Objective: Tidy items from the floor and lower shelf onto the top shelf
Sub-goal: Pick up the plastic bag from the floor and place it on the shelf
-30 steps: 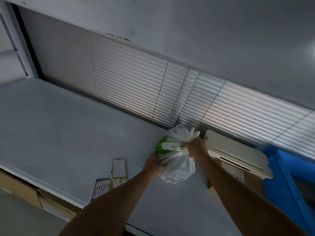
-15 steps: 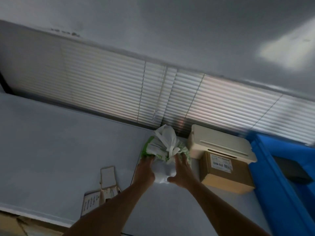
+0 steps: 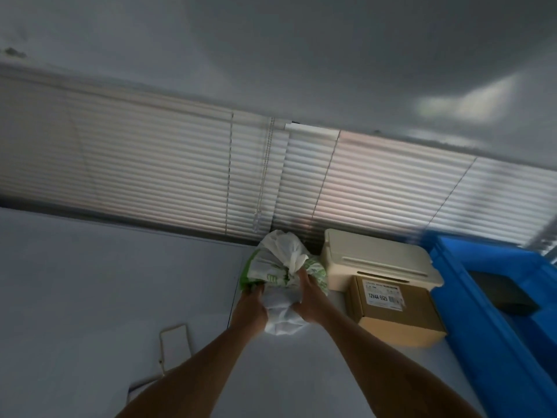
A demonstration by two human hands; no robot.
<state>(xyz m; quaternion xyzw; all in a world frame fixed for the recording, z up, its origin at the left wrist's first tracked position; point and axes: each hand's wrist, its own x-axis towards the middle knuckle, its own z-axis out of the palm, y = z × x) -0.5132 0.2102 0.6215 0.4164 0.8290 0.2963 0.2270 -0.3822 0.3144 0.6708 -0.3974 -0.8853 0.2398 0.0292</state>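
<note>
A knotted white and green plastic bag (image 3: pixel 280 267) sits on the grey top shelf (image 3: pixel 90 297), close to the window blinds. My left hand (image 3: pixel 248 309) presses against its left side, fingers wrapped on the plastic. My right hand (image 3: pixel 309 300) holds its right side just under the knot. Both forearms reach up from the bottom of the view. The lower part of the bag bulges between my two hands.
Right of the bag lies a cream plastic case (image 3: pixel 376 263), a brown cardboard box (image 3: pixel 394 312) in front of it, and a blue crate (image 3: pixel 497 312) at the far right. A small open carton (image 3: pixel 174 345) lies left of my arms. Closed blinds (image 3: pixel 180 176) back the shelf.
The bag has gone further back on the shelf toward the blinds. My right hand has dropped from the knot to the bag's side. The view has tilted upward.
</note>
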